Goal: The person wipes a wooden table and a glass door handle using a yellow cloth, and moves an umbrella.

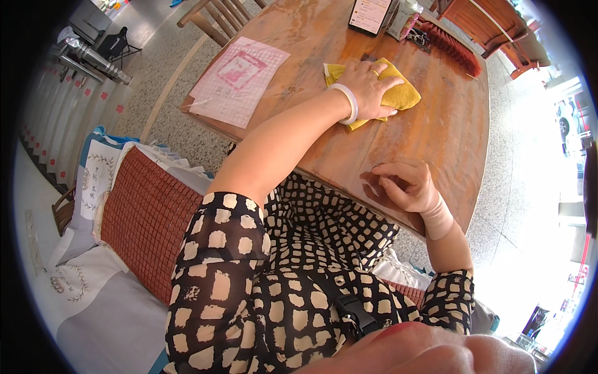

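My left hand (366, 89), with a pale bangle at the wrist and a ring, presses down on a folded yellow cloth (401, 91) on the wooden table (322, 149). Its fingers are spread over the cloth, which bunches beside them. Near the table's front edge, my right hand (409, 186) rests loosely bent, thumb and fingers apart, holding nothing. A skin-coloured band circles that wrist. Left of the cloth lies a pink-and-white printed sheet (240, 79), under what looks like a clear cover.
At the table's far side are an upright smartphone (369, 16), a drink carton (404, 18) and a red-bristled brush (451, 49). Wooden chairs (490, 25) stand beyond. A brown tiled seat mat (149, 219) lies on the cushioned seat to the left.
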Demonstrator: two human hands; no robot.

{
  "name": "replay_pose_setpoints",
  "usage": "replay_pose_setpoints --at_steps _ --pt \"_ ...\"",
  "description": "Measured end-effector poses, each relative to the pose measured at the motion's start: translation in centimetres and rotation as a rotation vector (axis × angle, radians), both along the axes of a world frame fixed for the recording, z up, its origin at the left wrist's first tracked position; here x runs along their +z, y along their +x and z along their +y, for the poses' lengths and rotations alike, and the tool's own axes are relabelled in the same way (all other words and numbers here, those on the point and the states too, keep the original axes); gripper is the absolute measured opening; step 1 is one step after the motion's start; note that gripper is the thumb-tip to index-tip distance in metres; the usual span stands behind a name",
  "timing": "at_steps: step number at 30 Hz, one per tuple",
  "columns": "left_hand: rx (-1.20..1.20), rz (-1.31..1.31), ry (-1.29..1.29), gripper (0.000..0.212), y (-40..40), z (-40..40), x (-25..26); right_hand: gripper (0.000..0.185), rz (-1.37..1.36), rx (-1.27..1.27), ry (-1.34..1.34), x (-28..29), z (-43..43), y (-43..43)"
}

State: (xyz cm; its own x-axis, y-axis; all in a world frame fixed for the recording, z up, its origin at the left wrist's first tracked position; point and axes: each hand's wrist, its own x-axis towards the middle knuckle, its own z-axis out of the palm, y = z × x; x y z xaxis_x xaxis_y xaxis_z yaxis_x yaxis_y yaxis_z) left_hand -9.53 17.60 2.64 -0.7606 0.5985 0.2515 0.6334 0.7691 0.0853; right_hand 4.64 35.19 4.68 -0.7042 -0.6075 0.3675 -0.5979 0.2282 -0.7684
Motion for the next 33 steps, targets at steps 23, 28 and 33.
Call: replay_pose_setpoints --at_steps 23,28,33 --pt "0.000 -0.068 0.031 0.070 -0.02 0.07 0.14 0.017 -0.025 -0.025 0.023 -0.18 -0.11 -0.03" --pt "0.001 -0.055 0.066 0.070 -0.10 0.08 -0.16 0.018 -0.042 -0.029 0.022 -0.24 -0.08 0.15" --pt "0.007 -0.042 0.062 0.069 0.00 0.06 -0.16 0.018 -0.030 -0.027 0.018 -0.24 0.04 0.10"
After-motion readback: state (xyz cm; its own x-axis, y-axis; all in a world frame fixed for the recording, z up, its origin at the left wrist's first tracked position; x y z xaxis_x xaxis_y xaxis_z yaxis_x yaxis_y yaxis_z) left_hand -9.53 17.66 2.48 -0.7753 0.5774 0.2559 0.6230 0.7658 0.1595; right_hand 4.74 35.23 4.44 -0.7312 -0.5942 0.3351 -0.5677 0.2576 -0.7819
